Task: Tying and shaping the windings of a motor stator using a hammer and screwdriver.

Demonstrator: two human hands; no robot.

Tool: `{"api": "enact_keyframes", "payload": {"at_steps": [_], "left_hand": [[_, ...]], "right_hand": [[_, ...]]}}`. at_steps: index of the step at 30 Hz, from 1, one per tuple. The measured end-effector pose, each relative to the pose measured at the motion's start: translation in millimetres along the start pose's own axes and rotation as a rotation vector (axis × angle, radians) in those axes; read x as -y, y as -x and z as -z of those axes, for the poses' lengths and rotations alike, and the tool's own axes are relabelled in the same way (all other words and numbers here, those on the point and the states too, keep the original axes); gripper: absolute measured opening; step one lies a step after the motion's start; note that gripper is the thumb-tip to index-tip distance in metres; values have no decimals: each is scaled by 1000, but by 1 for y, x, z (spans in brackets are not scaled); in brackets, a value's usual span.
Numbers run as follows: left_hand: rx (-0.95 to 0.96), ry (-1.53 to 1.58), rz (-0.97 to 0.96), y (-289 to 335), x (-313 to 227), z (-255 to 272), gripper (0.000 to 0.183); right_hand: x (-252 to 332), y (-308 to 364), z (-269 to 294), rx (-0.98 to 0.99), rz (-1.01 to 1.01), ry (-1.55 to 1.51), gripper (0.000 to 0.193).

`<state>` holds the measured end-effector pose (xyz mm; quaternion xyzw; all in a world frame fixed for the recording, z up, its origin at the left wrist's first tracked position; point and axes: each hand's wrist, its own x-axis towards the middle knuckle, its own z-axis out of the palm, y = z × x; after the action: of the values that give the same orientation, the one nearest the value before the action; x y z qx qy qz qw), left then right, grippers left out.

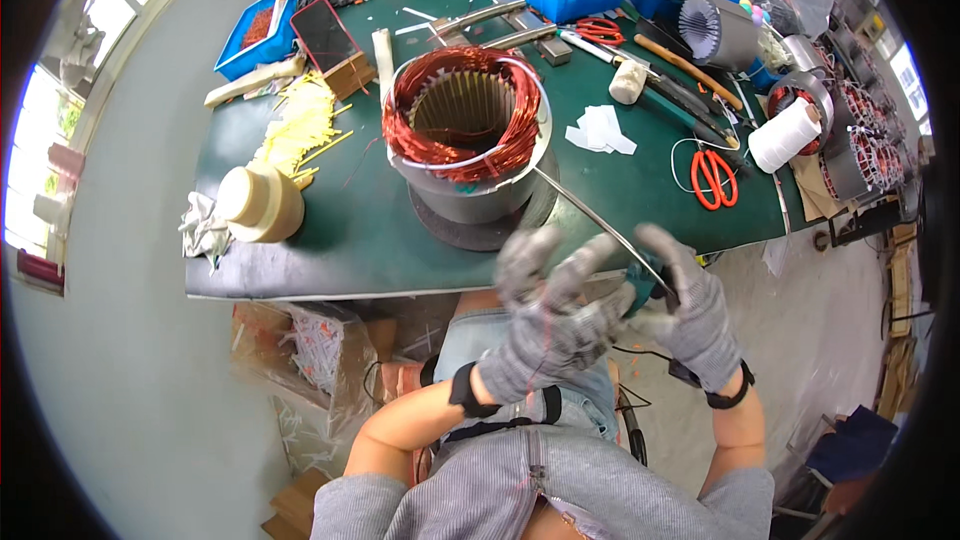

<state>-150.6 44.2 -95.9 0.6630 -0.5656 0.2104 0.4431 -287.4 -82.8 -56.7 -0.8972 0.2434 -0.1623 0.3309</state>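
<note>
A stator (470, 198) with a grey metal body stands upright on a dark round base (440, 225) near the table's front edge. Red-brown copper windings (410, 125) ring its top, and thin slot liners line its bore. In front of it, my right hand (700, 325), in a grey glove, closes round the near end of a thin metal rod (590, 212). The rod's far end reaches the stator's right rim; a teal part shows between my hands. My left hand (555, 320), also gloved and slightly blurred, has its fingers spread below the rod, seemingly holding nothing.
Yellow strips (300, 125), a cream container (262, 202) and a phone (328, 35) lie left. Red-handled scissors (713, 180), a white thread spool (785, 138), paper pieces (602, 130) and a mallet (628, 82) lie right. Blue trays (560, 2) stand behind; more stators (870, 155) line the far right.
</note>
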Motion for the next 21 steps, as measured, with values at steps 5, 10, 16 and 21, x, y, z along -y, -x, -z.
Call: {"api": "enact_keyframes", "payload": {"at_steps": [5, 10, 16, 21], "left_hand": [[-30, -58, -7, -24, 28, 11, 45], [-102, -277, 80, -43, 87, 68, 63], [-121, -239, 185, -38, 100, 78, 67], [498, -345, -52, -119, 140, 99, 47]], "right_hand": [[-50, -42, 5, -44, 149, 143, 41], [-176, -131, 65, -301, -78, 441, 49], [-89, -171, 45, -194, 107, 550, 81], [-3, -208, -9, -154, 559, 251, 79]]}}
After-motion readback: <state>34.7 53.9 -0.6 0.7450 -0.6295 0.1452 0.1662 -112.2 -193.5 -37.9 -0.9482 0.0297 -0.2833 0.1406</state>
